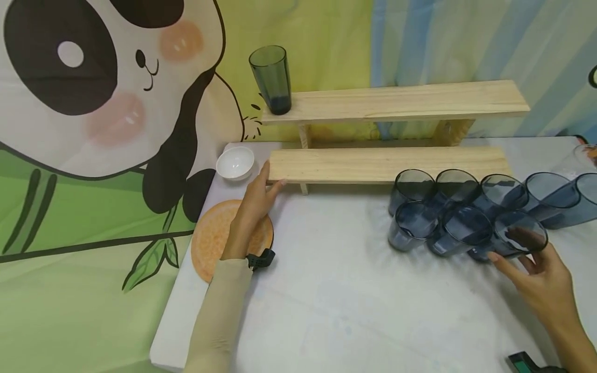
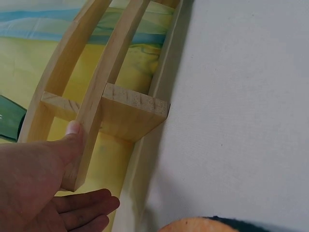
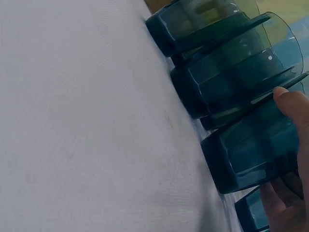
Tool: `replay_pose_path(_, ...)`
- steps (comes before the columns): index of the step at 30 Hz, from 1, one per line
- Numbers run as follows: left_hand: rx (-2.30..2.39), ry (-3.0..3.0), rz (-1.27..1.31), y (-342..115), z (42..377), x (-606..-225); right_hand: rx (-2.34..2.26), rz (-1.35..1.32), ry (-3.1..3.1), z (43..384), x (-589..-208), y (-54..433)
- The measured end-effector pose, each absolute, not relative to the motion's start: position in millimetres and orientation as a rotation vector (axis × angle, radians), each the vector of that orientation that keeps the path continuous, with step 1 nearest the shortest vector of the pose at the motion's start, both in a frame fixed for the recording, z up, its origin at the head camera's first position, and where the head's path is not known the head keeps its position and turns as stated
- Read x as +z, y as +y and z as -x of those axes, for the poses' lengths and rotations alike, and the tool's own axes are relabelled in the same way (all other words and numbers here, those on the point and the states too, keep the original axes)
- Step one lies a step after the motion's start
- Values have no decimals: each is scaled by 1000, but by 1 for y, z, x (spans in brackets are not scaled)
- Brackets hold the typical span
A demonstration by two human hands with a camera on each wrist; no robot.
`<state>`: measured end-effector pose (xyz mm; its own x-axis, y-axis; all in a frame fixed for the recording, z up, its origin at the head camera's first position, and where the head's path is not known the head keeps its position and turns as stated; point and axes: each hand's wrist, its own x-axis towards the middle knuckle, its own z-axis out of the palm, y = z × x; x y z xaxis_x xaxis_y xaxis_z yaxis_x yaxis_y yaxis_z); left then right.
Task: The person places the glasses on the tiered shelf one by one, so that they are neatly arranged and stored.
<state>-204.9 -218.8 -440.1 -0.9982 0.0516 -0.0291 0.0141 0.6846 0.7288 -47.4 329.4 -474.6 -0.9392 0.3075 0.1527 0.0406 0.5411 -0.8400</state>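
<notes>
My right hand (image 1: 548,285) grips a blue tinted drinking glass (image 1: 520,233) at the right end of the front row. In the right wrist view the thumb lies near its rim and the fingers on the opposite side. Several similar glasses (image 1: 415,225) stand upright beside and behind it, close together. At the left end of a wooden two-tier shelf, my left hand (image 1: 255,202) touches the lower plank (image 1: 373,163). Its thumb rests on the plank's edge in the left wrist view, while the other visible fingers extend past the end. One glass (image 1: 275,77) stands on the upper plank's left end.
A small white bowl (image 1: 235,163) sits left of the shelf. Below my left forearm lies a round orange-brown mat (image 1: 210,241) near the table's left edge. The white table (image 1: 336,300) reaches back to a printed cloth backdrop. A clear vessel (image 1: 578,160) shows at far right.
</notes>
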Motion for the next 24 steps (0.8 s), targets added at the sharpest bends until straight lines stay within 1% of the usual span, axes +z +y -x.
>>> replay_pose_path(11, 1215, 2841, -44, -222, 207, -437, 1380, 265, -2510, 53, -482, 326)
replay_pose_path(19, 1203, 2841, -55, -220, 207, -438, 1357, 386, -2517, 50, -480, 327)
replay_pose_path(24, 1208, 2838, -64, -220, 205, -439, 1362, 414, -2448, 48, -472, 324)
